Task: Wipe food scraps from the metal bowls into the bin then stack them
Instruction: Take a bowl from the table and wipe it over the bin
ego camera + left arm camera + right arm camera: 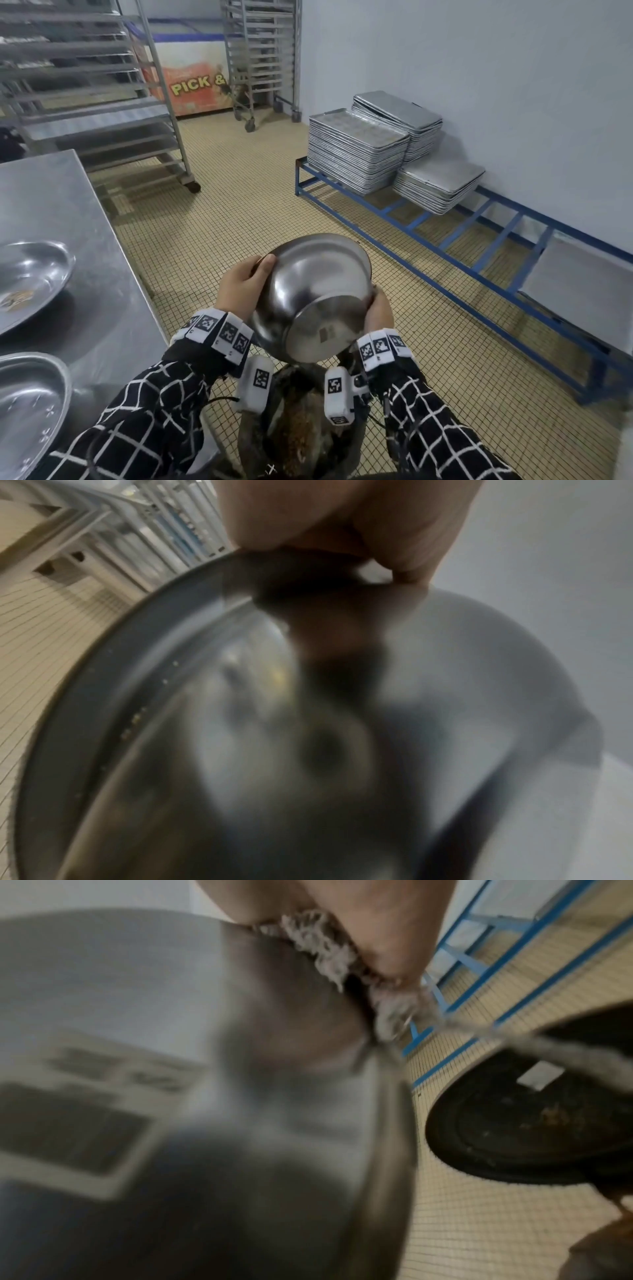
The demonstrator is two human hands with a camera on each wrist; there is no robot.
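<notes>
A metal bowl (pixel 315 294) is tipped with its underside toward me, above the dark bin (pixel 301 428) that holds brown scraps. My left hand (pixel 245 284) grips the bowl's left rim, thumb on the outside. My right hand (pixel 378 313) curls over the right rim; its fingers are hidden inside. In the right wrist view, the right hand (pixel 377 920) pinches a frayed grey cloth (pixel 318 950) against the bowl (pixel 171 1069), with the bin (pixel 531 1123) below. The left wrist view shows the left hand (pixel 342 520) on the bowl (pixel 240 750), with small crumbs along its rim.
On the steel table (pixel 68 205) at my left lie two more metal bowls, one with scraps (pixel 30 281) and one nearer (pixel 27 411). Stacked trays (pixel 356 154) sit on a low blue frame (pixel 479 246) along the right wall. Wheeled racks (pixel 102 85) stand behind.
</notes>
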